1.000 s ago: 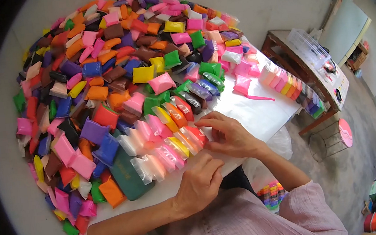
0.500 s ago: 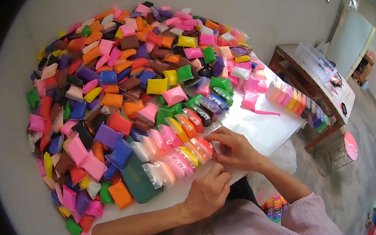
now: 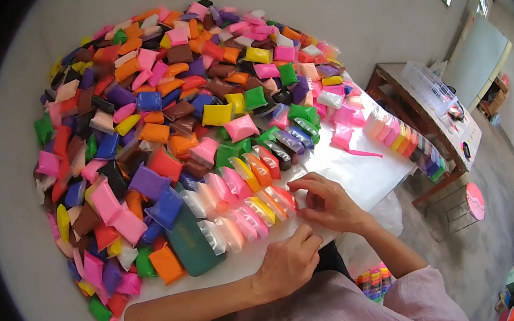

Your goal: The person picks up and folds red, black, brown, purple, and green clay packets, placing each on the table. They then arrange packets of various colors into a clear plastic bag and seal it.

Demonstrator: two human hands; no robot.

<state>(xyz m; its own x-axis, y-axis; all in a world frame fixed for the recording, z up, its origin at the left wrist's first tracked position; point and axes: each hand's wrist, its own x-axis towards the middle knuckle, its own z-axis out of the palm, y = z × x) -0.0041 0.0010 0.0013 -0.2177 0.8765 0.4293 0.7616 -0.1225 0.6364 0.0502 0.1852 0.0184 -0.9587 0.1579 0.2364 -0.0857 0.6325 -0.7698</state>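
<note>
Two rows of small clear-wrapped packets of coloured, clay-like material stand on edge on the white tabletop. The front row (image 3: 239, 225) runs from white through pink and yellow to a red packet (image 3: 287, 200) at its right end. My right hand (image 3: 330, 204) is beside that red packet, its fingers curved and apart with nothing visible between them. Below the row, my left hand (image 3: 287, 259) is closed, fingers curled; whatever may be inside is hidden. The back row (image 3: 234, 181) continues through orange, red and black to green. A dark green flat case (image 3: 194, 248) lies at the rows' left end.
A large heap of mixed coloured packets (image 3: 152, 118) covers the table's left and back. Pink packets (image 3: 343, 131) lie at the right. More packets stand in rows (image 3: 402, 139) by a wooden table (image 3: 387, 84). A pink-topped stool (image 3: 474, 201) stands on the floor.
My right hand has shifted slightly right, and its fingers have spread a little from the red packet. My left hand remains closed nearby. The view has shifted slightly.
</note>
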